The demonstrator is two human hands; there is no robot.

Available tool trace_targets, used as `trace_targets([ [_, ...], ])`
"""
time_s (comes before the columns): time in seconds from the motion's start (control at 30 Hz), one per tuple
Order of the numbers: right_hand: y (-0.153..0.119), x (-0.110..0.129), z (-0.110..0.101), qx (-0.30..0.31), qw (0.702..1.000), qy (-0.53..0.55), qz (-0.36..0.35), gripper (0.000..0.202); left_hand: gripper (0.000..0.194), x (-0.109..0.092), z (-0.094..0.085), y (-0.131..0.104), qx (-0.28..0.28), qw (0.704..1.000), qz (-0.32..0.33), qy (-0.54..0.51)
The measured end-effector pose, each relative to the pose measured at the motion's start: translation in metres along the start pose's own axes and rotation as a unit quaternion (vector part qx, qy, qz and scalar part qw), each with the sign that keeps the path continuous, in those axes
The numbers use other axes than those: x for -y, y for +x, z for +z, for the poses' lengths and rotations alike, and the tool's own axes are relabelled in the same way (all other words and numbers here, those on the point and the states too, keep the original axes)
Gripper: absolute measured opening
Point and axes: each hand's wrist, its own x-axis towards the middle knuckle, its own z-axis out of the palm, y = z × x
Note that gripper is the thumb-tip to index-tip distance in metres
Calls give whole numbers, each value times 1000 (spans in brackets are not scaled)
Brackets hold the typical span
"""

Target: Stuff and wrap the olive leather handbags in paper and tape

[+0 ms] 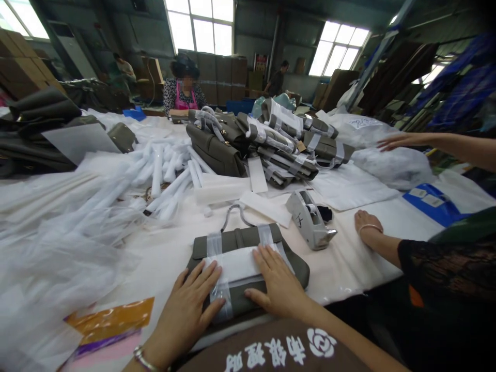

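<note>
A dark grey-green handbag (pixel 294 261) lies on the table in front of me, its wrapped handle (pixel 237 207) pointing away. Clear tape strips (pixel 214 243) run across it near both sides, and a white sheet (pixel 238 263) covers its middle. My left hand (pixel 197 294) rests on the bag's left part, fingers spread over the tape and the sheet's edge. On the right part lies my right hand (pixel 277 281), flat with fingers stretched out. Neither hand grips anything. A grey tape dispenser (pixel 311 222) stands to the right beyond the bag.
Wrapped bags (pixel 287 134) are piled at the back, beside rolled white padding (pixel 170 175). Clear plastic bags (pixel 73 248) spread over the left. A co-worker's hand (pixel 368 226) rests on the table at right; another arm (pixel 430 140) reaches in above. Across sits a person (pixel 184 95).
</note>
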Motion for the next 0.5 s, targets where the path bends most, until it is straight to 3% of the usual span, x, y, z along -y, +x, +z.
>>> trace_targets([
  [0.1, 1, -2, 0, 39, 999, 6, -14, 85, 51, 6, -7, 2, 14, 998, -11, -61],
  [0.17, 1, -3, 1, 33, 999, -2, -25, 83, 44, 17, -11, 9, 3, 992, -32, -124],
  [0.3, -4, -6, 10, -24, 997, -23, -74, 69, 42, 60, -12, 35, -81, 970, -125, -190],
  [0.4, -7, -9, 16, -74, 990, -45, -108, 62, 43, 103, -14, 64, -123, 962, -198, -140],
  [0.5, -7, -12, 19, -99, 985, -64, -126, 61, 40, 145, -31, 96, -143, 954, -264, -31],
])
